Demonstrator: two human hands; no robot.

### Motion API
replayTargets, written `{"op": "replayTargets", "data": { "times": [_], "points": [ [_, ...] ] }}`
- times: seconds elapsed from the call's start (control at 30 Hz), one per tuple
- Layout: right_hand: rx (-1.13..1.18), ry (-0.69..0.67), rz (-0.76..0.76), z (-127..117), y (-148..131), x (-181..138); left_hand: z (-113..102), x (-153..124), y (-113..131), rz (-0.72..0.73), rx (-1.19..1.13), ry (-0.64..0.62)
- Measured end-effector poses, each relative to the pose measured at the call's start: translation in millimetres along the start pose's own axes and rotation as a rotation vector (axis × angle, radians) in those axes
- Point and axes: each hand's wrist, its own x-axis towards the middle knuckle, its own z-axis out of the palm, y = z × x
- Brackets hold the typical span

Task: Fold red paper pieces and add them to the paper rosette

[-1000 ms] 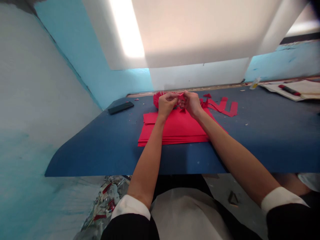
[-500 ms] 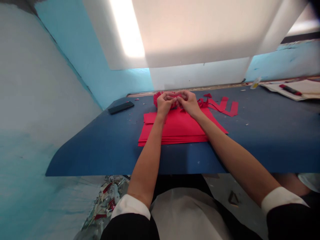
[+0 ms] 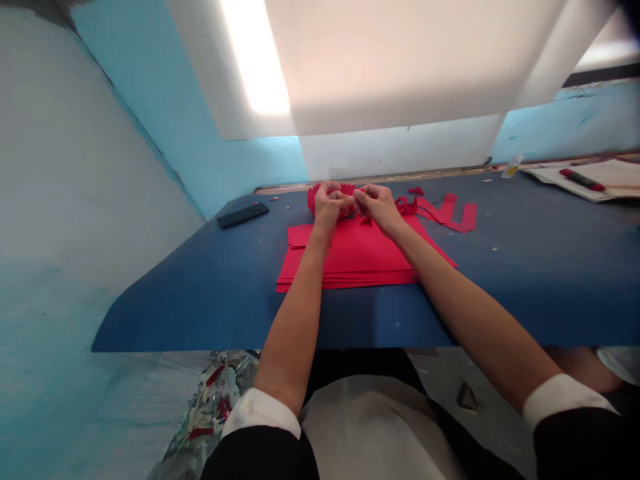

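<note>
Blue tabletop (image 3: 505, 280) stretches below a white and turquoise wall; both bare forearms reach forward over its near edge and angle inward, so that the wrists nearly meet at the far side. The left hand (image 3: 329, 204) has its fingers curled and its thumb and fingertips pressed together; the right hand (image 3: 381, 205) mirrors it, knuckles up, fingertips turned toward the left hand's; the two sets of tips touch, pinching a small red paper piece (image 3: 353, 195), mostly hidden between them, held just above the table. Just behind the left hand sits a red pleated ring (image 3: 316, 192), partly covered by the fingers; under both hands lies a stack of red sheets (image 3: 360, 257); red strips (image 3: 450, 213) lie just right of the right hand. A black phone (image 3: 243, 215) rests well to the left; at the far right are a small bottle (image 3: 511, 165) and white papers (image 3: 607, 181) with a red pen (image 3: 579, 178) on them.
</note>
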Motion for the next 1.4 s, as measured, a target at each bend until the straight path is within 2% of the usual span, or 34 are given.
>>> {"op": "replayTargets", "data": {
  "times": [0.4, 0.7, 1.0, 1.17, 1.4],
  "points": [
    [0.002, 0.005, 0.027, -0.4, 4.5, 4.0, 1.5, 1.4, -0.8, -0.018, 0.009, -0.007],
    [-0.150, 0.064, -0.056, -3.9, 10.6, 7.6, -1.6, 5.2, -4.8, 0.004, 0.046, 0.042],
    [-0.120, 0.066, -0.087, -3.7, 6.4, 4.1, 1.4, 4.4, -4.5, 0.081, 0.155, 0.032],
    [-0.089, 0.066, -0.040, -5.1, 7.3, 6.0, 2.9, 9.3, -8.9, 0.142, 0.249, 0.005],
    [-0.257, 0.139, -0.116, -1.9, 17.4, 9.6, 1.2, 16.2, -18.5, 0.217, 0.367, -0.019]
  ]
}}
